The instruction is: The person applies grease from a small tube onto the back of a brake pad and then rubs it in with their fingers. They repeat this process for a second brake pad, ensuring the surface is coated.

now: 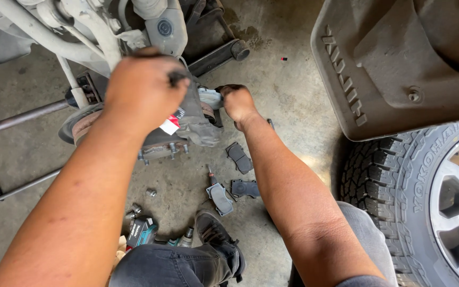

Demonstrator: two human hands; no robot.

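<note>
We've got both hands up on the caliper (200, 119) at the bare hub: our left hand (144, 90) is curled around a dark tool (178, 77) at the caliper's top, and our right hand (237, 102) is closed on its right end, so the 2 hands sit a little apart with the caliper between them. It hangs over the rotor (83, 125), just above the concrete floor (288, 85), where 3 pads (238, 157) lie loose below it, an impact wrench (142, 232) sits by our shoe (212, 228), and a wheel (426, 202) rests off right under the mud flap (394, 69).
</note>
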